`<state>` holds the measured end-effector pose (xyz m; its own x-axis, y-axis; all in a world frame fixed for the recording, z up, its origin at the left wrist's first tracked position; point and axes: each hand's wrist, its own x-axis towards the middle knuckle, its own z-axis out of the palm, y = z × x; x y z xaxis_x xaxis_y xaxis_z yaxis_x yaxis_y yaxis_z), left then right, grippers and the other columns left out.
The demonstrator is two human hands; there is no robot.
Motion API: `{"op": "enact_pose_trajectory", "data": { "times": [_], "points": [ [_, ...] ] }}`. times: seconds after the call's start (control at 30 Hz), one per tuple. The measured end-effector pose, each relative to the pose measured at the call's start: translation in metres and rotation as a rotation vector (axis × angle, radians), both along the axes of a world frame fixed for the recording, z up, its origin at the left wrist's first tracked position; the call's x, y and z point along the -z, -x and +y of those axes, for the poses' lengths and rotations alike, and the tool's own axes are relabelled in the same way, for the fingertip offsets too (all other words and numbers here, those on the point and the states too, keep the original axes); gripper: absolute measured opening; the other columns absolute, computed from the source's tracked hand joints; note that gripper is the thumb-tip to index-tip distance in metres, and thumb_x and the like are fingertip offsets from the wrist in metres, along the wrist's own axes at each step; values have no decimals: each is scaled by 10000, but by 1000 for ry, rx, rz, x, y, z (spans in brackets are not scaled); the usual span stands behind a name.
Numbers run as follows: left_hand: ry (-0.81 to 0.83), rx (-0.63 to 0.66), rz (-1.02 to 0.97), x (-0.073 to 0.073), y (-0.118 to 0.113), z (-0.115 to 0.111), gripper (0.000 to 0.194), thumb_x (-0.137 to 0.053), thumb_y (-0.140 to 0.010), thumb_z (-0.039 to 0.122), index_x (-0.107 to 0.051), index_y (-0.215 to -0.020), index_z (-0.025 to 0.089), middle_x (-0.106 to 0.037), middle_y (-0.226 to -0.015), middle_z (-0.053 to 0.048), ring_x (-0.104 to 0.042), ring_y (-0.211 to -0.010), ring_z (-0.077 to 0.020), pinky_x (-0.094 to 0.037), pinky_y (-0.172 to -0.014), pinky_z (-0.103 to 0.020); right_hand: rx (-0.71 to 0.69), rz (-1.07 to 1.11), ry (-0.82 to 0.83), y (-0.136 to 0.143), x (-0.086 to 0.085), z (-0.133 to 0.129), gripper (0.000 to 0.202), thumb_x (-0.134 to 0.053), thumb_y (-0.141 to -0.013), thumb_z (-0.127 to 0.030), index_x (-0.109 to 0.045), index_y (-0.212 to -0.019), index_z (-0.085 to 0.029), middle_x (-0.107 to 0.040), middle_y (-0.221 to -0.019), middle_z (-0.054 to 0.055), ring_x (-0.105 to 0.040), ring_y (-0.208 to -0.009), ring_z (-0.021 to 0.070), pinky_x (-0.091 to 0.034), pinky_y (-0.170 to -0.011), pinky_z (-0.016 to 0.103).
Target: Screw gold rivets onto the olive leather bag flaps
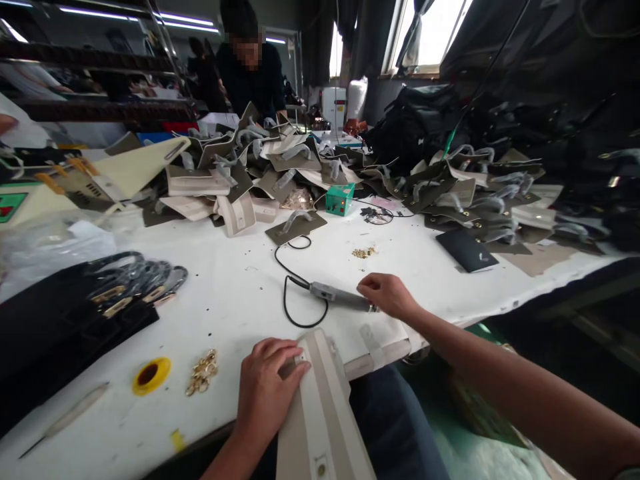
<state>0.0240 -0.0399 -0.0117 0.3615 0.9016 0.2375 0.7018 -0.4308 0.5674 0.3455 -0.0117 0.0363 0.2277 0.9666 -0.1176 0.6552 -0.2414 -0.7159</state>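
In the head view, the beige panel point(333, 413) is at the bottom centre, its long axis nearly vertical; the left hand point(273, 377) grips its upper left edge. The grey corded tool point(345, 298) lies above it and to the right, almost sideways on the table point(240, 300). The right hand point(387, 293) is nearer to this tool; its fingers are curled, but whether they pinch something, I cannot tell. The frame cuts off the panel's lower end.

Lower centre: long flat panel point(323, 413), banded lengthwise in cream and beige. Centre: slim grey handheld tool point(345, 298) with black cord point(285, 298). Lower left: ring-shaped yellow roll point(164, 373), dark brown inside; gold-coloured metal rings point(203, 375).
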Motion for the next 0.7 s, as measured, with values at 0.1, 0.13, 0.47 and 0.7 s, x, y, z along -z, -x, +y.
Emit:
{"op": "enact_pose_trajectory", "data": {
  "times": [0.1, 0.13, 0.47, 0.7],
  "points": [
    [-23, 4, 12, 4, 2, 2, 122, -785, -812, 355, -805, -927, 319, -787, -1093, -2, -649, -1105, -300, -484, -935, -461, 158, -109, -11, -54, 10, 24, 185, -632, -882, -337, -764, -912, -212, -739, -723, -3, -697, -654, 156, -480, -613, 233],
    [-25, 4, 18, 5, 3, 3, 121, -787, -811, 358, -805, -926, 325, -787, -1093, 4, -651, -1105, -301, -488, -929, -460, 193, -139, -17, -68, 14, 33, 192, -629, -883, -328, -767, -934, -206, -738, -724, 3, -695, -655, 159, -479, -619, 239],
    [-28, -7, 17, 12, 6, 4, 140, -796, -813, 398, -803, -943, 346, -781, -1111, 17, -643, -1110, -299, -485, -953, -472, 55, -304, -92, -84, 37, 79, 173, -638, -894, -322, -788, -947, -252, -775, -1000, 10, -679, -853, 173, -471, -745, 250],
    [-64, 8, 6, 14, 6, 6, 156, -762, -836, 461, -802, -940, 351, -783, -1094, 17, -643, -1093, -300, -490, -950, -481, -76, -406, -70, -62, 40, 67, 165, -626, -895, -284, -787, -931, -273, -746, -1061, 3, -657, -919, 174, -436, -736, 242]
  ]
}}
